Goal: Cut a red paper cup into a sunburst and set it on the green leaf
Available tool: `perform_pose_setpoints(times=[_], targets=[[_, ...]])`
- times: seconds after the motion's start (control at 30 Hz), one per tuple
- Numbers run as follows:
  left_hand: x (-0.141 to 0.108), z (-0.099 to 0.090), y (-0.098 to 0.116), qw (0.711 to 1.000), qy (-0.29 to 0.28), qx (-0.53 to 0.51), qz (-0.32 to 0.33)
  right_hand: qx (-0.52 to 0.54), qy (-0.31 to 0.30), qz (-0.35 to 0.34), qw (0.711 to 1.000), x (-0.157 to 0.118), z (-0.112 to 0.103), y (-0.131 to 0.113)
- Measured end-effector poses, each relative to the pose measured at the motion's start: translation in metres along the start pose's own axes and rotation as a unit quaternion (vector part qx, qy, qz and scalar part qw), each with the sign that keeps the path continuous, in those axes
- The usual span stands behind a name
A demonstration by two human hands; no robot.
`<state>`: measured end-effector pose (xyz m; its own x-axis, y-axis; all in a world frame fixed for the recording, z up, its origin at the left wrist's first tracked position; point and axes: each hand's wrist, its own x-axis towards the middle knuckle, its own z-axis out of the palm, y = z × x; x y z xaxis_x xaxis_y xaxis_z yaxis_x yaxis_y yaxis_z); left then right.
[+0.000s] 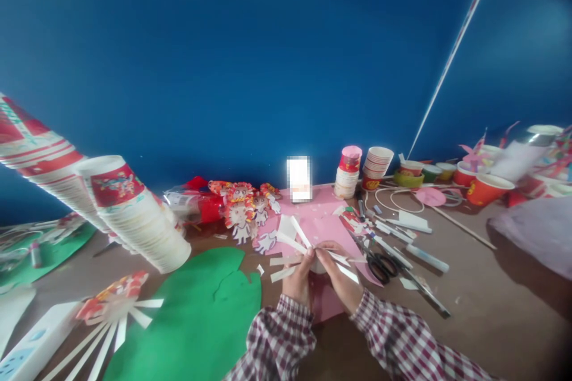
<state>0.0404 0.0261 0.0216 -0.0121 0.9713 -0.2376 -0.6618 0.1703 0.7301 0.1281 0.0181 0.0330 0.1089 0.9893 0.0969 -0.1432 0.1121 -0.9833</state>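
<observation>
Both my hands are closed around a paper cup cut into strips (292, 236), whose white strips fan outward on all sides. My left hand (298, 277) grips its near left side, thumb on top. On the right side, my right hand (337, 274) pinches it, the two thumbs nearly meeting. The cup's base is mostly hidden by my fingers. Beneath lies a pink sheet (322, 211). Black-handled scissors (382, 266) rest just right of my right hand. Another cut cup (118, 303) with splayed strips lies at the left.
Tall stacks of paper cups (143, 226) lean at the left beside green foam (187, 315) and a white power strip (38, 342). Paper lion figures (241, 211) lie behind my hands. Pens (426, 257), a wooden stick (465, 228) and orange cups (489, 189) are at the right.
</observation>
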Motion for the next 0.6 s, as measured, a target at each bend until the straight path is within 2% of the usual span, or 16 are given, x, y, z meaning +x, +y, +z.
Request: perform_pose_setpoints(times=[0.1,0.3,0.5,0.6], targets=[[-0.001,0.003,-0.003,0.999,-0.023,-0.034,-0.002,-0.017,0.01,-0.005,1.0,-0.002,0.001,-0.004],[-0.005,0.01,-0.004,0.997,-0.018,-0.074,-0.027,-0.019,0.052,0.012,0.998,-0.004,0.004,-0.012],[-0.005,0.007,-0.002,0.996,-0.033,-0.074,-0.038,0.065,0.007,0.046,0.997,-0.003,0.005,-0.006],[-0.004,0.006,-0.001,0.995,-0.05,-0.078,-0.026,0.082,0.019,0.06,0.995,-0.002,0.004,-0.009]])
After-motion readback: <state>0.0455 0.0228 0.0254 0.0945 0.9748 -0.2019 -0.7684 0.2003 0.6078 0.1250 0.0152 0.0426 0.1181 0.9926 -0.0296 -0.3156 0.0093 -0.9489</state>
